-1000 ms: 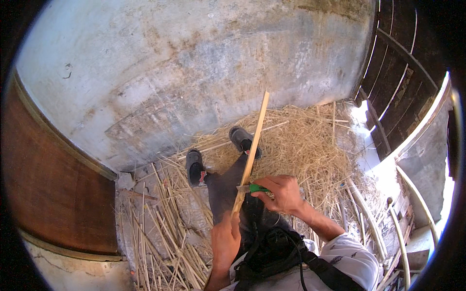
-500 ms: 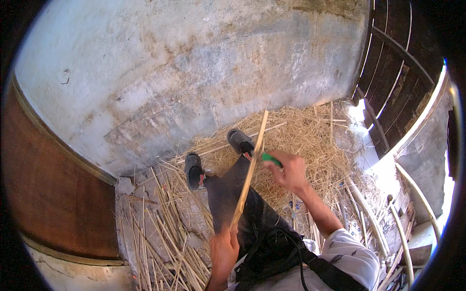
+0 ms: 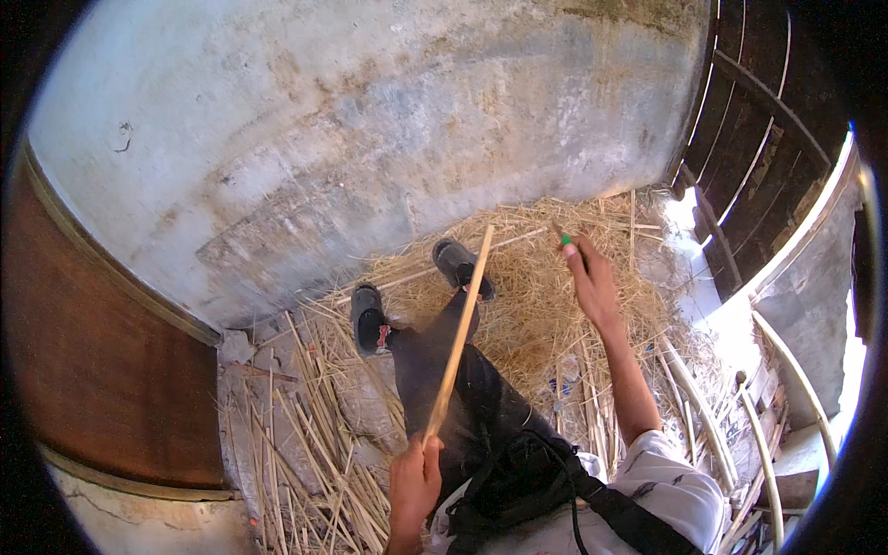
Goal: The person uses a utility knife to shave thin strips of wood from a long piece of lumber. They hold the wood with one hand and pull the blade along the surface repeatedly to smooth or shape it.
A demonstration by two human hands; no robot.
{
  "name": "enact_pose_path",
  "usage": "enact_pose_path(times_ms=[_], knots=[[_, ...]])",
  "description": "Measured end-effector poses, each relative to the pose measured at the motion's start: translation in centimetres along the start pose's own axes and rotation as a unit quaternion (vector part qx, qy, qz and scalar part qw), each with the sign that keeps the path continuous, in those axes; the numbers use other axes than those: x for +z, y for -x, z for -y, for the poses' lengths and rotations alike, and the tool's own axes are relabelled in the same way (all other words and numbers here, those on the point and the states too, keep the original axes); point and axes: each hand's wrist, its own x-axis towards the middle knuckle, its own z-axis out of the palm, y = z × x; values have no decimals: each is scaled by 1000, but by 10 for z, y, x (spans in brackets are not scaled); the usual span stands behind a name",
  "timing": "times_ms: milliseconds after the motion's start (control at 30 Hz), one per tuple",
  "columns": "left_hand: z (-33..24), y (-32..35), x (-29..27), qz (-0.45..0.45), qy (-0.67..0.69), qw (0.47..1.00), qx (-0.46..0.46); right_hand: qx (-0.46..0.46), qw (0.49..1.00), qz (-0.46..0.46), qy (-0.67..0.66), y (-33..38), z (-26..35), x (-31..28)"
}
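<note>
A pale, flat bamboo strip slants upward across my dark trousers, its lower end gripped by my left hand. My right hand is closed round the green handle of a knife, held out to the right and apart from the strip. Only a bit of the green shows past the thumb, and a thin brownish blade points up and left from it, hard to make out against the shavings. The strip's free end reaches up beside my right shoe.
Curly shavings cover the floor around my feet. Many split bamboo strips lie at the lower left. A stained wall rises ahead, with a brown panel on the left. Longer poles lie at the right, below dark planks.
My right hand with the knife has moved up and right, away from the bamboo strip. My left hand and the strip have shifted slightly down and left.
</note>
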Motion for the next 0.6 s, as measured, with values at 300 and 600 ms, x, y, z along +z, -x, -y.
enact_pose_path(times_ms=[300, 600], knots=[[-24, -29, 3, -5, 84, 996, 12, -229, 958, 169, -36, 77, 58, 26], [-20, -32, 10, -5, 81, 996, 43, -275, 934, 220, -54, 103, 75, 39]])
